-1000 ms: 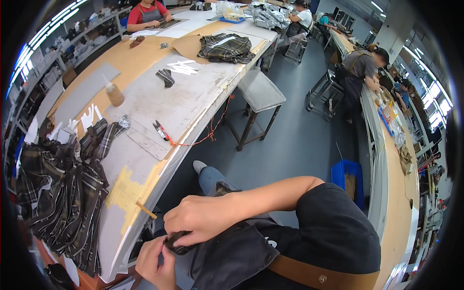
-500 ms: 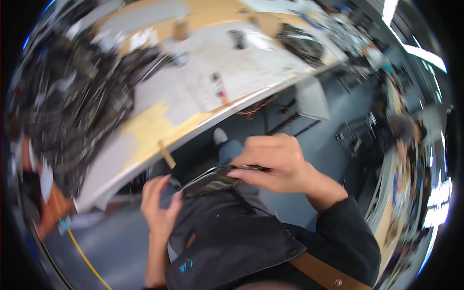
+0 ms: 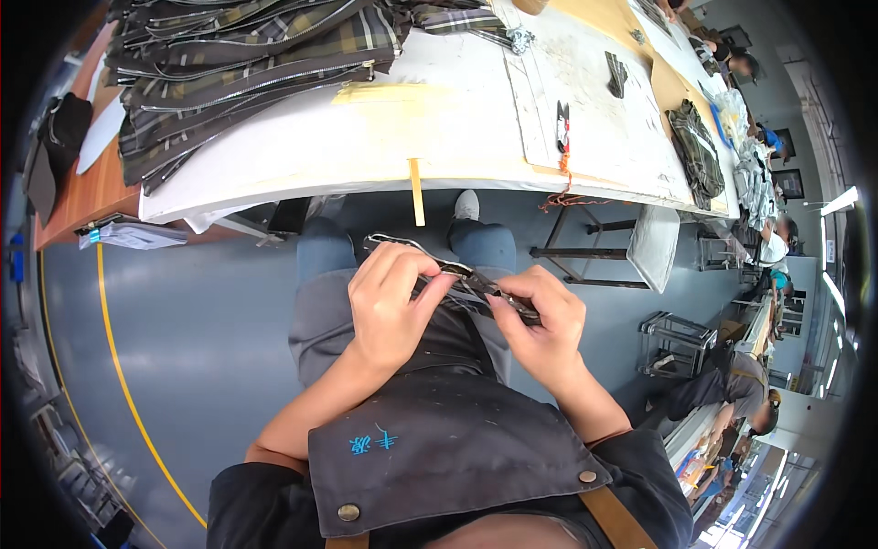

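Above my lap I hold a dark strip of fabric with a pale zipper edge (image 3: 471, 282), probably the same kind of piece as those on the table. My left hand (image 3: 393, 302) pinches it from the left, thumb against curled fingers. Close by, my right hand (image 3: 546, 325) grips its other end between thumb and fingers. Part of the strip is hidden by my hands. Beyond it, on the white worktable (image 3: 457, 137), lies a thick pile of dark plaid zippered fabric pieces (image 3: 247, 69). Red-and-black thread snips (image 3: 563, 128) with an orange cord rest further right.
A yellow strip (image 3: 417, 192) hangs over the table's front edge. More plaid fabric (image 3: 695, 151) lies at the table's right end. Below stands a stool with a pale seat (image 3: 654, 247), then a metal cart (image 3: 677, 343). A person (image 3: 736, 375) sits at the right.
My left hand, earlier with fingers apart at the fabric's left end, now pinches it next to my right hand. Both hands are closer together, and the view has turned and sharpened.
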Available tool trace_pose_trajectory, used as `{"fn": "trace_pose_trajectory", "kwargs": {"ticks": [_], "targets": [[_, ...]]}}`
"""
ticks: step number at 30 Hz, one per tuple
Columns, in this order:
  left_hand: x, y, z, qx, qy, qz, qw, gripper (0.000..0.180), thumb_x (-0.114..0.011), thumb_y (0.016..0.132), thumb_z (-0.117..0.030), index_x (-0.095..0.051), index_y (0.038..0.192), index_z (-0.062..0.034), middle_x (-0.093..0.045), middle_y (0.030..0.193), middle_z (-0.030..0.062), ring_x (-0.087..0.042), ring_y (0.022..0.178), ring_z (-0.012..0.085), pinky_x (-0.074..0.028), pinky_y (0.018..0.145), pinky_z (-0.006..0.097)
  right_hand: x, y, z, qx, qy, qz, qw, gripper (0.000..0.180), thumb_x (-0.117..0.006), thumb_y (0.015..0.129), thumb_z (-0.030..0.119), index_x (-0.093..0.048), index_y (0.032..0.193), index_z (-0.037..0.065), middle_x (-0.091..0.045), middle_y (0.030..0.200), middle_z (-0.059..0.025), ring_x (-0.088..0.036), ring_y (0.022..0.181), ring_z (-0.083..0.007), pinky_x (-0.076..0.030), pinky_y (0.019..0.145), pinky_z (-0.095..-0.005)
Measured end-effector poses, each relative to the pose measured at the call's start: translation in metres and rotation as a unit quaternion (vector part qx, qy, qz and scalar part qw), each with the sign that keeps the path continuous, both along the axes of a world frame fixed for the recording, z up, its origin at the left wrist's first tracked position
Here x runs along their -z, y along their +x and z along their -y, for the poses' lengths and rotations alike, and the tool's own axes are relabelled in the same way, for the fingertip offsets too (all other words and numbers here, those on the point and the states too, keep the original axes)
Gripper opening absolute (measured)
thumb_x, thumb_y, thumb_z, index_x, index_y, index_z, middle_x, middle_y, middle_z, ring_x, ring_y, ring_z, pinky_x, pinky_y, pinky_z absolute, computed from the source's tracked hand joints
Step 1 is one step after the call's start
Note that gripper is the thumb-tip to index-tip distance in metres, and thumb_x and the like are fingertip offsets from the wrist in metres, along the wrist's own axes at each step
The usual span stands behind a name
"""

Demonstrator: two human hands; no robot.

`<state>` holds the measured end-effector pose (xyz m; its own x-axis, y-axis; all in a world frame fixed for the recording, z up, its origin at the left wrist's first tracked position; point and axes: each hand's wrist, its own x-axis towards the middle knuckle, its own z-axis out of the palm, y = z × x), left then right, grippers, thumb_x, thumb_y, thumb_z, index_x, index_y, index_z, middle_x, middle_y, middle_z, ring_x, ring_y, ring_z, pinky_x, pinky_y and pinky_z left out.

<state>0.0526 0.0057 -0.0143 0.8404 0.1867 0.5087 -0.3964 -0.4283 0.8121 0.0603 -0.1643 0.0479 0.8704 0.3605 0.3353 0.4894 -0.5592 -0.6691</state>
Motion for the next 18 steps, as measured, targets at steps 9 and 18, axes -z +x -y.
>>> {"fn": "trace_pose_trajectory", "kwargs": {"ticks": [9, 18], "targets": [[0.014, -0.006, -0.013, 0.261, -0.335, -0.332, 0.842, 0.011, -0.069, 0.085, -0.008, -0.064, 0.089, 0.0012, -0.063, 0.087, 0.0018, -0.056, 0.084, 0.0058, -0.045, 0.072, 0.022, 0.012, 0.007, -0.003, -0.003, 0.026, 0.013, 1.000, 0.033, -0.068, 0.062, -0.011, -0.065, 0.092, 0.001, -0.062, 0.076, -0.0087, -0.061, 0.061, -0.0170, -0.047, 0.050, -0.0259], [0.042, -0.014, -0.013, 0.448, -0.673, -0.388, 0.443, 0.018, -0.061, 0.084, -0.002, -0.062, 0.102, -0.0053, -0.054, 0.079, -0.0041, -0.039, 0.058, 0.0028, -0.029, 0.050, 0.020, 0.016, 0.031, 0.006, -0.134, -0.019, -0.070, 0.988, 0.030, -0.069, 0.063, -0.007, -0.066, 0.092, 0.001, -0.063, 0.083, -0.0093, -0.060, 0.068, -0.0204, -0.047, 0.056, -0.0287]]}}
